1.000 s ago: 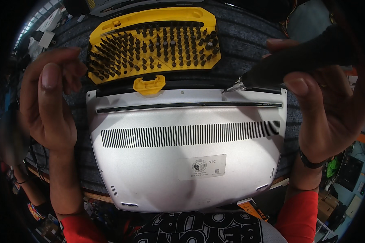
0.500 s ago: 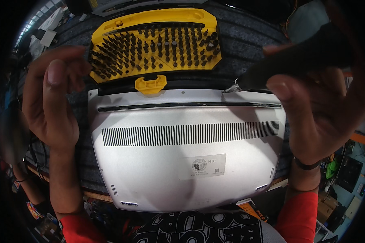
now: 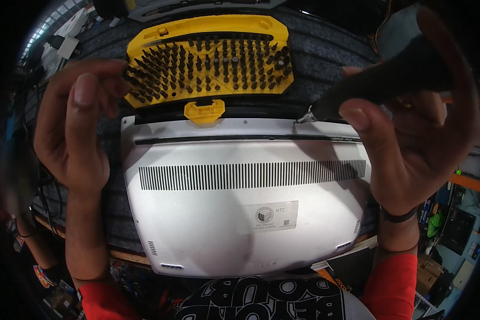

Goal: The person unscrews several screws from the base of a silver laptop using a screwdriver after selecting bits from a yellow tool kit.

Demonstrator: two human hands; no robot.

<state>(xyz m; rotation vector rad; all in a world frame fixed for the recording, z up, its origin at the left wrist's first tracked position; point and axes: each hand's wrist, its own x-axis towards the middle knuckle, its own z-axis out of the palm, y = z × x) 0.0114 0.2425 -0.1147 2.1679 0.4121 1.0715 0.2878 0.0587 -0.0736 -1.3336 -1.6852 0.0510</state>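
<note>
A silver laptop [image 3: 213, 224] lies upside down, its vented bottom cover facing up. My right hand [image 3: 410, 144] grips a thick black screwdriver [image 3: 378, 82], probably a powered one, slanting down to the left. Its metal tip meets the laptop's far edge, right of the middle, where a screw would be too small to make out. At the left, my left hand [image 3: 74, 128] is raised with its fingers loosely bent and the thumb apart. Nothing shows in it. Its fingertips overlap the left end of a yellow bit case [image 3: 208, 26] filled with rows of dark bits.
Behind the laptop, the case's yellow latch [image 3: 204, 110] reaches over its far edge. A ribbed dark grey mat [image 3: 325, 48] covers the bench. White plugs [image 3: 66, 48] lie at the far left. Another person's arm [image 3: 37, 242] shows at the left rim.
The laptop and bit case sit slightly farther right in the picture, and my left hand shifts with them. The screwdriver's tip stays at the same place on the laptop's edge.
</note>
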